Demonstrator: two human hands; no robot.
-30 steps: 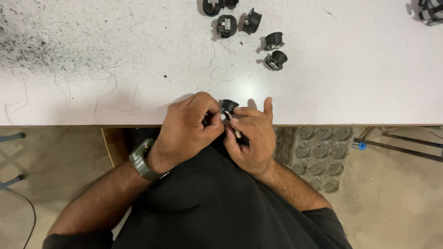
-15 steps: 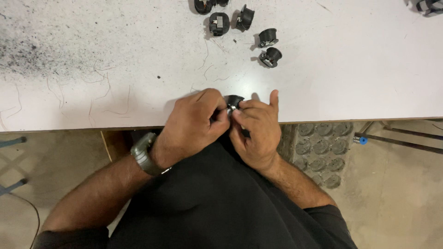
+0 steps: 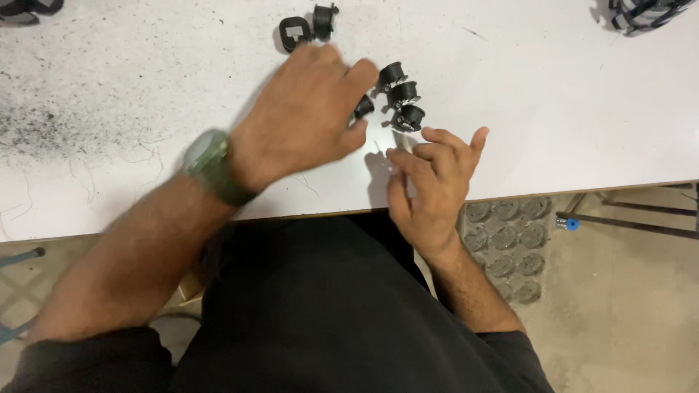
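My left hand (image 3: pixel 302 116), with a green watch on the wrist, reaches out over the white table (image 3: pixel 553 109). Its thumb and forefinger pinch a small black plastic part (image 3: pixel 362 107). Just right of it three similar black parts (image 3: pixel 403 93) lie in a close cluster. My right hand (image 3: pixel 429 185) hovers at the table's near edge below that cluster, fingers spread and loosely curled, with nothing visible in it.
Two more black parts (image 3: pixel 294 33) lie further back, beyond my left hand. A dark bundle (image 3: pixel 644 11) sits at the far right corner and another dark item (image 3: pixel 25 9) at the far left. Black dust (image 3: pixel 36 124) smears the left side. Grey floor lies below.
Both hands were pressed together on one black part at the table edge. They have separated: the left hand carried the part forward to the cluster, and the right hand opened.
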